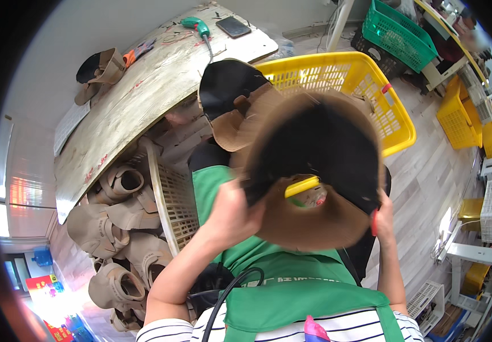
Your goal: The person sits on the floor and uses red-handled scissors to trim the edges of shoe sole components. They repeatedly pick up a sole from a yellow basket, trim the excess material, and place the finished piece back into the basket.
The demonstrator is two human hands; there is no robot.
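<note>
- Closest to the lens, a brown cap (314, 131) with a black lining is held up in front of the body, its hollow side facing the camera; its outline is blurred. Through an opening in it, a bit of yellow and some green show.
- Left hand (235, 214): gripping the cap's left edge, fingers partly hidden and blurred.
- Right hand (384, 215): gripping the opposite edge, with a small red object (375, 222) at the fingers, too little of it visible to identify.
- Just behind the held cap, to the left, sits a second cap (223, 94), black and brown, partly covered; what supports it cannot be told.
- Below the hands, a green apron (280, 308) lies over a striped shirt (166, 332), with a black cable (214, 319) crossing them on the left.
- Beyond the caps stands a yellow basket (400, 122) with slotted walls.
- To the left, a pile of tan caps (129, 228) fills the space beside the rim of a beige crate (178, 211), near the edge of the worn tabletop (154, 80).
- On that tabletop lie a green corded tool (195, 25) and a dark phone (233, 27); another black and brown cap (106, 68) is at its far left edge.
- Farther off, a green basket (400, 37) stands above a black one, and yellow bins (458, 111) line the right side.
</note>
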